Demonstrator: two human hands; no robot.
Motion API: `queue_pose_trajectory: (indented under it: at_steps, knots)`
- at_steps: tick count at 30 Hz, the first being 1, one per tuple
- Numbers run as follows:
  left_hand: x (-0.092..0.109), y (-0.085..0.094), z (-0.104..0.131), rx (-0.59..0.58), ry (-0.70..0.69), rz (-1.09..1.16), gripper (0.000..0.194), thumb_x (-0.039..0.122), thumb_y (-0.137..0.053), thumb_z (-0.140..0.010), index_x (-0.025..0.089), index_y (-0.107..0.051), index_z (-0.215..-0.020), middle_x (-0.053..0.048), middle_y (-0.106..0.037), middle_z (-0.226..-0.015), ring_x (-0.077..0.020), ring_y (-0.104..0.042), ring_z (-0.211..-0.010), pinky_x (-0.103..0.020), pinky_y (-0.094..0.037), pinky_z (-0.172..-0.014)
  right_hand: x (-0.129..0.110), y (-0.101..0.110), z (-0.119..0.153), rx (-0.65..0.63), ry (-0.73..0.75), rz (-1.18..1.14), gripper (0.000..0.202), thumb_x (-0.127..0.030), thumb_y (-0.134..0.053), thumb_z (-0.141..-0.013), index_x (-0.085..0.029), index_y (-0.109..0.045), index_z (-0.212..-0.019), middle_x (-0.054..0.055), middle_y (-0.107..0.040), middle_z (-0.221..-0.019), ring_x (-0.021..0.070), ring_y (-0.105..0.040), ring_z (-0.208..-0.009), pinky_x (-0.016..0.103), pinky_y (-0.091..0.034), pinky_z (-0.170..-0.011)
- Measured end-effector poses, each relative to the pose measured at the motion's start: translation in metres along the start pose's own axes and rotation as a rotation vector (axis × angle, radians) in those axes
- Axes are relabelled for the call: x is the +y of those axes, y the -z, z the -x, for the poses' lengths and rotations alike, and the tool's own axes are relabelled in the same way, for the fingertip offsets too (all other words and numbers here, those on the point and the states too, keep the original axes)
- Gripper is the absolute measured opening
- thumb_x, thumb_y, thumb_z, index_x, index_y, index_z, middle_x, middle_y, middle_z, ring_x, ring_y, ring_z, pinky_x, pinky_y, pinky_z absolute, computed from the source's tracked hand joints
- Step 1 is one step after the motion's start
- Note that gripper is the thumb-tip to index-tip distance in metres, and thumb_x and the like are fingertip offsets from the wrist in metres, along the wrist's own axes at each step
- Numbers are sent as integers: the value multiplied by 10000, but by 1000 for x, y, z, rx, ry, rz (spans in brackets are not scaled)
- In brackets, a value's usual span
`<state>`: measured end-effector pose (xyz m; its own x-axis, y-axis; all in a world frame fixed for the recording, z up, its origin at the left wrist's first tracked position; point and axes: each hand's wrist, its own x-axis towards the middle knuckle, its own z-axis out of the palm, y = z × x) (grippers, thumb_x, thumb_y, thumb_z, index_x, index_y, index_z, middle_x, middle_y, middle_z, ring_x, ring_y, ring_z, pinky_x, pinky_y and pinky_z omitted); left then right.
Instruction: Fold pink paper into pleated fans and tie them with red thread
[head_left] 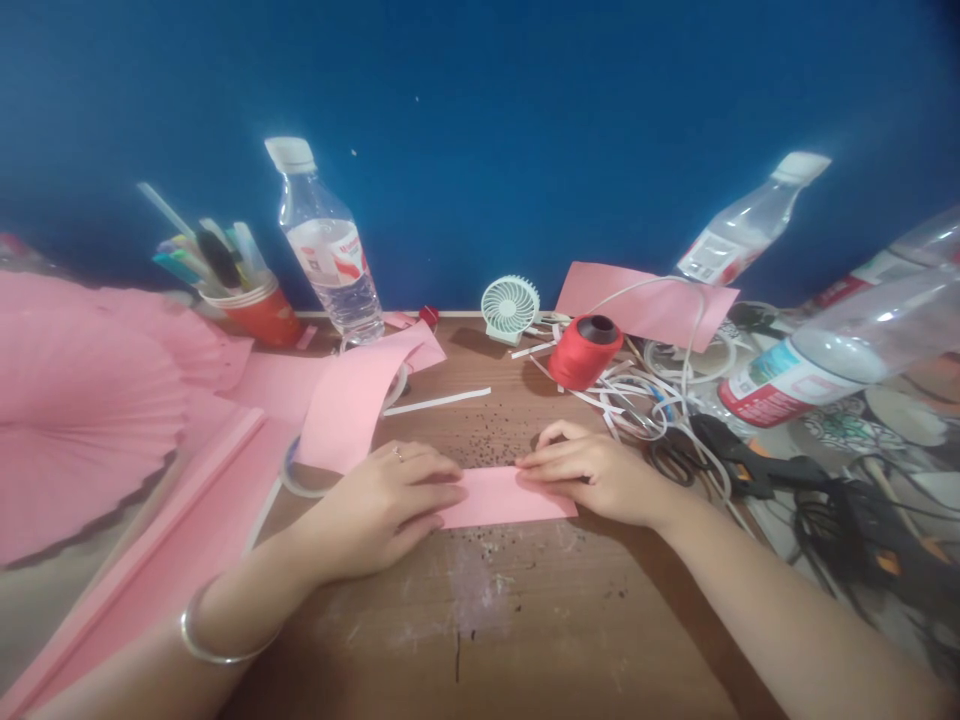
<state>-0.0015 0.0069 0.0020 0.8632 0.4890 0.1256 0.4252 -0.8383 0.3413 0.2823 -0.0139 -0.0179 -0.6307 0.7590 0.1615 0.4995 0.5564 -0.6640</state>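
Two hands bear on the pink paper strip (pixel 491 497), which lies flat on the wooden table (pixel 360 640), nearer than the red thread spool (pixel 586 352). Left hand (pixel 401 500): fingers together, pressing the strip's left end. Right hand (pixel 592 470): fingertips on its upper right edge; grip unconfirmed. Advisable: align edges first, press evenly outward, keep dark specks (pixel 499 437) from underneath.

plain pink on the strip (pixel 491 500) under left hand (pixel 397 495) and right hand (pixel 600 472); beyond both, red on the spool (pixel 581 360), deep blue on the wall (pixel 480 150).
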Motion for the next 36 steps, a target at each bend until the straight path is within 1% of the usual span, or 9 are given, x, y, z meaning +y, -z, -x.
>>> queue_pose_trajectory:
  at_steps: [4,13,15,19,23,27,29,32,36]
  knots:
    - [-1,-1,1,1,-2,4,276,204,-460,-834,262,-587,-1071,-44,-578,-1085,-204,-508,-1002,-388,-415,-857,-1,0,0,-2,-1,7,245,-240,-497,-856,-310,-623,-1054,-13,-652,-1053,181,-480,-961,368,-455,-833]
    - [1,2,-1,-45,23,3,280,195,-468,-827,265,-584,-1072,-38,-571,-1101,-208,-498,-1022,-385,-405,-869,-3,2,0,-15,-16,14,259,-236,-498,-854,-301,-618,-1073,2,-650,-1053,175,-476,-959,360,-447,-837]
    - [2,2,-2,-44,26,7,279,196,-467,-827,264,-588,-1069,-39,-574,-1094,-205,-502,-1013,-381,-406,-864,-3,3,0,-29,-15,23,262,-235,-525,-835,-293,-621,-1072,11,-643,-1066,181,-473,-970,367,-442,-843]
    - [3,2,-1,-43,20,7,288,199,-465,-828,260,-582,-1084,-47,-575,-1092,-207,-499,-1008,-383,-403,-862,-4,5,0,-64,-16,72,369,-255,-605,-772,-299,-576,-1137,13,-611,-1126,195,-453,-1002,378,-425,-861]
    - [2,1,0,-80,39,9,299,194,-459,-832,266,-566,-1102,-31,-557,-1133,-209,-473,-1041,-396,-383,-887,-11,3,0,-100,24,224,448,-176,-555,-773,-317,-519,-1196,1,-557,-1204,207,-443,-1027,401,-408,-861]
    - [4,2,-1,-107,53,14,293,200,-473,-827,260,-563,-1099,-20,-555,-1146,-208,-465,-1052,-404,-364,-910,-24,-8,-3,-51,101,437,465,-132,-488,-786,-243,-485,-1238,36,-535,-1235,247,-438,-1082,490,-332,-918]
    - [5,3,-1,-107,51,28,289,194,-481,-821,246,-567,-1091,-24,-561,-1140,-206,-467,-1052,-401,-361,-917,-30,-17,-5,-37,140,492,479,-99,-419,-817,-210,-430,-1283,42,-501,-1275,240,-416,-1140,500,-278,-972]
    - [6,4,-3,-92,42,51,293,180,-501,-806,233,-568,-1086,-23,-575,-1124,-198,-474,-1048,-389,-358,-927,-32,-31,-7,-94,162,470,528,-69,-345,-836,-197,-314,-1347,23,-391,-1363,203,-333,-1238,451,-266,-1020]
    - [5,9,-3,-104,23,51,314,153,-513,-801,237,-562,-1099,-1,-583,-1135,-186,-470,-1049,-370,-348,-936,-26,-41,-7,-163,97,355,629,-55,-352,-797,-253,-217,-1379,-7,-316,-1402,181,-287,-1274,435,-299,-1021]
